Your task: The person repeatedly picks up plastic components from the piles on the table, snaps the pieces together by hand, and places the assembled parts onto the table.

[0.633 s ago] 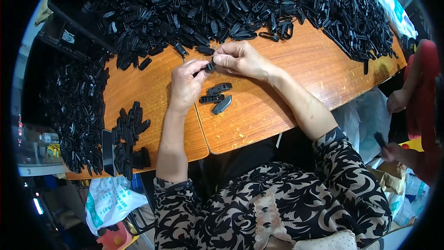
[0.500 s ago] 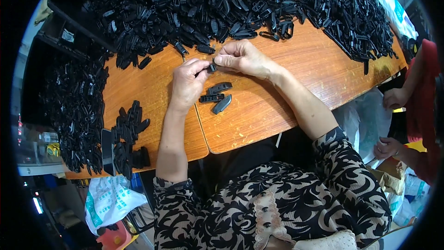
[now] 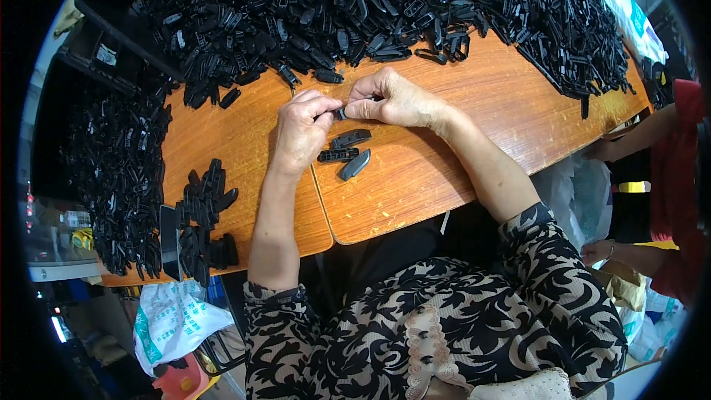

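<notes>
A small black plastic part (image 3: 341,113) is pinched between my hands above the wooden table, mostly hidden by my fingers. My left hand (image 3: 300,126) grips its left side with thumb and forefinger. My right hand (image 3: 396,101) closes on it from the right, thumb pressed along it and fingers curled. Just below my hands lie three loose black pieces: a long one (image 3: 351,138), a ribbed open one (image 3: 338,155) and a smooth, curved, greyish cover (image 3: 355,165).
A large heap of black plastic parts (image 3: 333,15) spans the table's far side. More are piled at the left (image 3: 122,170), and a smaller pile (image 3: 204,215) lies near the left edge. A person in a red sleeve (image 3: 678,178) stands at the right beside plastic bags (image 3: 574,196).
My right hand has turned and its fingers curl further, covering more of the black part. My left hand has barely moved. The other person's hands have shifted at the right.
</notes>
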